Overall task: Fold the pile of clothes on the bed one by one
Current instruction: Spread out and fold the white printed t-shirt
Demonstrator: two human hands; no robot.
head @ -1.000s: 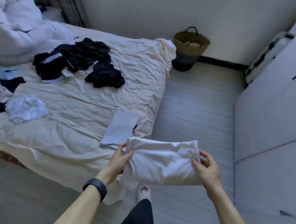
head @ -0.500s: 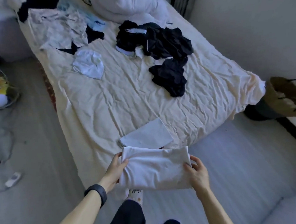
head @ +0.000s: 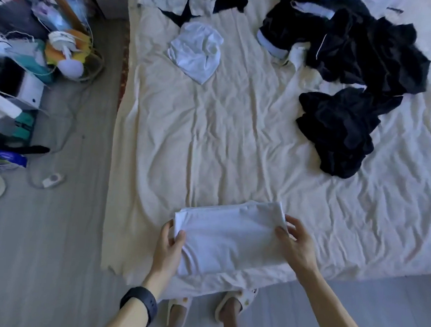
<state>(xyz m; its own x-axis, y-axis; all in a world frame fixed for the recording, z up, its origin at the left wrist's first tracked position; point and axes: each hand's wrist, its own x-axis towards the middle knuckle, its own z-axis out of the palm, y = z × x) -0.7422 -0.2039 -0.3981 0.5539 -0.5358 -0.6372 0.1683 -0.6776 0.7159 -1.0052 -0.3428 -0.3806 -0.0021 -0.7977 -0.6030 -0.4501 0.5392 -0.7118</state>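
Note:
A folded white garment [head: 229,236] lies flat at the near edge of the cream-sheeted bed [head: 224,138]. My left hand [head: 169,249] grips its left edge, thumb on top and fingers underneath. At the right edge, my right hand [head: 295,243] pinches the fabric between thumb and fingers. Farther up the bed lie unfolded clothes: a black heap [head: 357,50] at the upper right, a separate black garment [head: 339,131] below it, and a crumpled white piece [head: 195,51] at the upper middle. More light and dark pieces [head: 185,3] sit at the top edge.
Cluttered bags, boxes and a small fan [head: 64,50] crowd the floor left of the bed. A cable with a switch [head: 52,180] trails on the grey floor. My slippered feet [head: 235,302] stand against the bed's near edge.
My view swung left to face the bed. Both hands carried the folded white garment from beside the bed onto its near edge, covering the pale folded piece seen earlier.

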